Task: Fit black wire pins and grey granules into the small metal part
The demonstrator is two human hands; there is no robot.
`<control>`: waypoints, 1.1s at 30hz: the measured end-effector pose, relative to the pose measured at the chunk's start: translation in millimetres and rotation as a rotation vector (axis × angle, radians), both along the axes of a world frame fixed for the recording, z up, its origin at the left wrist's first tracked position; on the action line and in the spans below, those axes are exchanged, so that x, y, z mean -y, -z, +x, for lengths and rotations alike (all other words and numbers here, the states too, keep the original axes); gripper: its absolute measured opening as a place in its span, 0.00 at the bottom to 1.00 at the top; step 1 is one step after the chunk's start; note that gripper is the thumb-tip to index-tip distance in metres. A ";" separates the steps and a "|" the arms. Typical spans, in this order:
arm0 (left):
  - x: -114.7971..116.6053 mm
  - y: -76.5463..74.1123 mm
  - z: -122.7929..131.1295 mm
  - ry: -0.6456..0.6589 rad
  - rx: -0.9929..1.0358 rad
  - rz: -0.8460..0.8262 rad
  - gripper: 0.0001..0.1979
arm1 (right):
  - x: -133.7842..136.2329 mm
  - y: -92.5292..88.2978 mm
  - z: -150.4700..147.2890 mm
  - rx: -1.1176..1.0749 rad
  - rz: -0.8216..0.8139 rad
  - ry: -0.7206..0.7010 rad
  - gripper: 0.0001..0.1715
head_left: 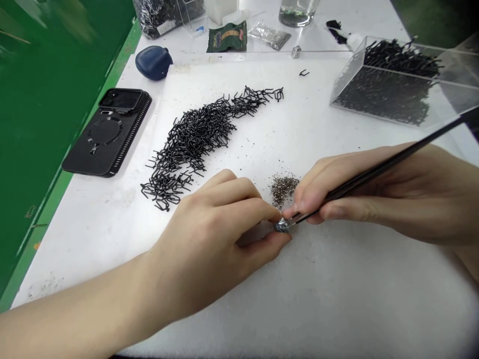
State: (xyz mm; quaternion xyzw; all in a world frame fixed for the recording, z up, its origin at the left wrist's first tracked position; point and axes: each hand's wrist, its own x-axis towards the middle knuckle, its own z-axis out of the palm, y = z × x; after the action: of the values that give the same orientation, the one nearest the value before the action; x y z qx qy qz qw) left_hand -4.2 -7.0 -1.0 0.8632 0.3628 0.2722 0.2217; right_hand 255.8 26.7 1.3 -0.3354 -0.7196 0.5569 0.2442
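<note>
- In our left hand [209, 229], we pinched a small metallic piece [282, 226] between thumb and index finger, low over the tabletop [88, 212].
- With our right hand [377, 199], we gripped black tweezers [364, 174] in our fingers, their tips at the piece's right side; we could not tell whether they touched it.
- Just beyond our fingertips we had a scatter of tiny brown granules [283, 189].
- Past our left hand we saw a curved heap of thin black forked pieces [198, 129]; one loose forked piece [304, 73] lay apart from it.
- On our left lay a black-cased smartphone [101, 132], back up, near a dark blue rounded object [153, 63].
- Along the far side we saw a green packet [227, 37], a clear bag [269, 35] and a glass [298, 14] of clear liquid.
- To our right, a clear plastic box [344, 92] held more black pieces.
</note>
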 end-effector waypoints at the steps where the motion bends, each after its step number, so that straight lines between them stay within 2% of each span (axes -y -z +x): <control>1: 0.1 0.1 0.0 0.000 0.003 -0.003 0.01 | 0.0 -0.2 0.3 0.008 0.000 0.001 0.07; 8: -1.7 -3.4 1.5 -0.005 0.008 -0.027 0.02 | -0.7 0.3 -0.1 -0.006 0.000 -0.021 0.09; 17: -1.3 0.0 0.1 -0.002 0.014 -0.028 0.02 | 0.7 0.0 0.0 0.014 0.016 0.008 0.08; 33: -0.9 -1.0 -0.2 0.000 0.009 -0.004 0.02 | 1.3 2.1 0.5 0.007 0.031 -0.020 0.10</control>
State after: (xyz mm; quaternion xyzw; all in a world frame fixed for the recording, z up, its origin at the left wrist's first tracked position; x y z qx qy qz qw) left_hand -4.4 -6.0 0.0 0.8615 0.3625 0.2754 0.2248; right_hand 256.3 25.4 -0.8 -0.3265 -0.7323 0.5468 0.2413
